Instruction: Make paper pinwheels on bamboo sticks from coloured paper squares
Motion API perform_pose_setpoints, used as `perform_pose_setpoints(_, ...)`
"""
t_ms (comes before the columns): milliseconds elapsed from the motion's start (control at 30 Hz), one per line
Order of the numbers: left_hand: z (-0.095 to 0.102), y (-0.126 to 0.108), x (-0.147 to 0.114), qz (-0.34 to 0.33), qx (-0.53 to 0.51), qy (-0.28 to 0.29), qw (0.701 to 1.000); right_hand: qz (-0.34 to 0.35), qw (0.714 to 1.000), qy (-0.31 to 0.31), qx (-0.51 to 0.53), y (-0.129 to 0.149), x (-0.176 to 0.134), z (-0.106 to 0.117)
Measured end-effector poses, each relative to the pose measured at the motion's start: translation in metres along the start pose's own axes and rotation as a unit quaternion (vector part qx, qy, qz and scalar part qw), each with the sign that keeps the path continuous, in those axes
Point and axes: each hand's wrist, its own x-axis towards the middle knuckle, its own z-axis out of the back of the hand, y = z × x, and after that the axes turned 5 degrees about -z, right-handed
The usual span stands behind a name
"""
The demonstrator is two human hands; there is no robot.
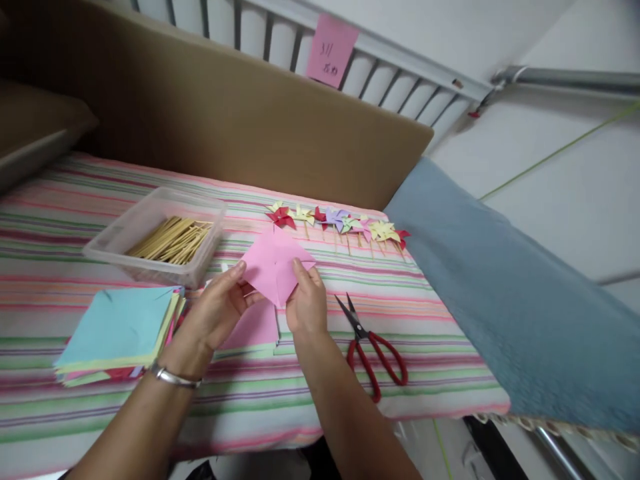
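Note:
Between my two hands is a square of pink paper (273, 263), raised above the striped cloth and turned cornerwise, with slits running in from its corners. My left hand (223, 300) pinches its left side between thumb and fingers. At the right side, my right hand (307, 297) grips the paper, thumb on top. Below lies another pink sheet (255, 328), partly hidden by my left hand. To the right rest scissors (363, 333) with red handles, blades slightly apart.
A stack of coloured paper squares (117, 327) lies at left. Behind it stands a clear plastic box (200, 267) of thin wooden sticks (173, 241). Several small paper pinwheels (340, 220) on sticks line the back, before a cardboard panel (250, 120). Blue fabric (500, 287) borders the right.

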Motion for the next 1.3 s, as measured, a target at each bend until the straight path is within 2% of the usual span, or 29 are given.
perform_pose_setpoints(100, -0.005, 0.020, 0.001, 0.022, -0.005, -0.021, 1.000, 0.009, 1.000, -0.021, -0.001, -0.002, 0.001, 0.007)
perform_pose_setpoints(200, -0.007, 0.032, 0.000, 0.025, 0.017, -0.049, 0.998, -0.006, 1.000, -0.012, -0.019, -0.006, 0.000, 0.014)
perform_pose_setpoints(367, -0.004, 0.029, -0.001, -0.001, 0.049, -0.089, 0.995, -0.036, 0.991, 0.036, -0.122, -0.009, 0.001, 0.022)
perform_pose_setpoints(400, -0.002, 0.026, -0.001, -0.007, 0.050, -0.100, 0.994, -0.021, 0.986, 0.036, -0.162, -0.008, 0.001, 0.024)
perform_pose_setpoints(467, 0.001, 0.020, 0.001, -0.025, 0.047, -0.126, 0.991, 0.055, 0.966, 0.014, -0.252, -0.005, -0.003, 0.027)
perform_pose_setpoints(533, 0.005, 0.014, 0.002, -0.049, 0.041, -0.149, 0.987, 0.175, 0.922, 0.002, -0.345, -0.002, -0.010, 0.029)
perform_pose_setpoints(567, 0.007, 0.011, 0.003, -0.058, 0.038, -0.154, 0.986, 0.236, 0.889, 0.016, -0.392, -0.001, -0.015, 0.029)
perform_pose_setpoints(633, 0.010, 0.007, 0.004, -0.057, 0.033, -0.149, 0.987, 0.331, 0.809, 0.083, -0.479, 0.000, -0.024, 0.029)
perform_pose_setpoints(700, 0.012, 0.004, 0.004, -0.048, 0.030, -0.147, 0.988, 0.374, 0.737, 0.153, -0.542, -0.002, -0.030, 0.027)
perform_pose_setpoints(733, 0.012, 0.003, 0.004, -0.046, 0.030, -0.149, 0.987, 0.379, 0.711, 0.177, -0.564, -0.004, -0.032, 0.026)
perform_pose_setpoints(800, 0.013, 0.003, 0.004, -0.046, 0.030, -0.154, 0.987, 0.379, 0.682, 0.205, -0.591, -0.008, -0.033, 0.025)
perform_pose_setpoints(967, 0.015, 0.007, 0.004, -0.037, 0.026, -0.125, 0.991, 0.383, 0.656, 0.213, -0.614, -0.015, -0.029, 0.027)
perform_pose_setpoints(1167, 0.013, 0.010, 0.004, -0.049, 0.018, -0.116, 0.992, 0.387, 0.662, 0.206, -0.608, -0.012, -0.027, 0.029)
perform_pose_setpoints(1300, 0.012, 0.009, 0.003, -0.052, 0.029, -0.124, 0.990, 0.380, 0.663, 0.223, -0.606, -0.010, -0.025, 0.031)
